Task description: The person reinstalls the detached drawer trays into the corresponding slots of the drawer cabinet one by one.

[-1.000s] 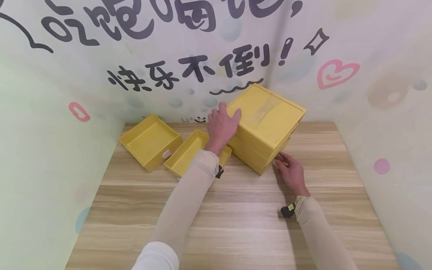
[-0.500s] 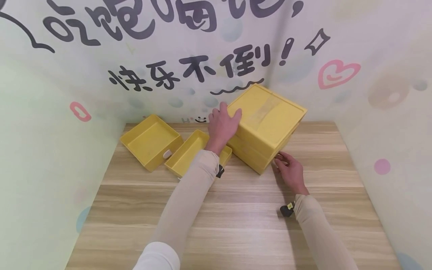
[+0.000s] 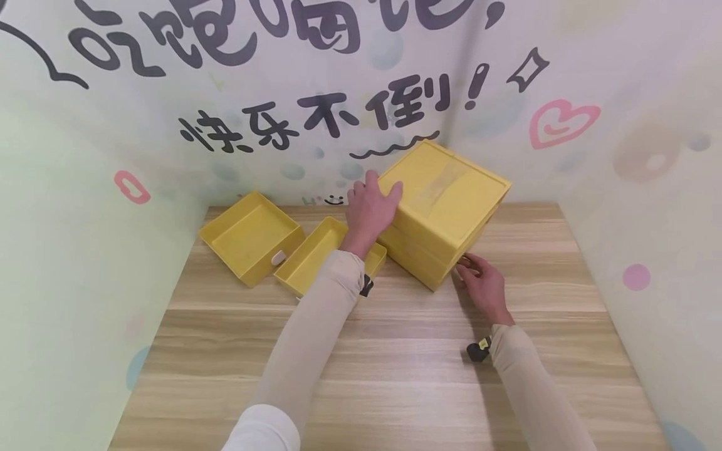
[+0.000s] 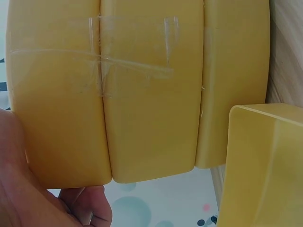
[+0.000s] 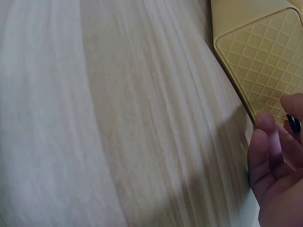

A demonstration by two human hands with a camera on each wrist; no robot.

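A yellow drawer cabinet [image 3: 445,194] with stacked tiers stands turned at an angle near the back wall. Clear tape crosses its top and side. My left hand [image 3: 370,210] grips its upper left edge, thumb on top and fingers round the far side; the left wrist view shows this hand [image 4: 52,194] at a corner of the top tier. Low at the cabinet's front, my right hand [image 3: 485,288] has curled fingers against a lattice-patterned drawer front [image 5: 265,56]. Between thumb and fingers shows a small dark piece, seemingly the drawer handle [image 5: 294,124], mostly hidden.
Two yellow drawers lie on the wooden table [image 3: 395,376] left of the cabinet: a tilted one [image 3: 251,235] with a white handle [image 3: 279,257], and a second drawer [image 3: 310,263] partly behind my left forearm. Printed walls [image 3: 632,188] enclose the table at back and sides.
The dark gap seen along the cabinet's lower front edge a second ago no longer shows. My right hand has shifted very slightly left; my left hand keeps its place.
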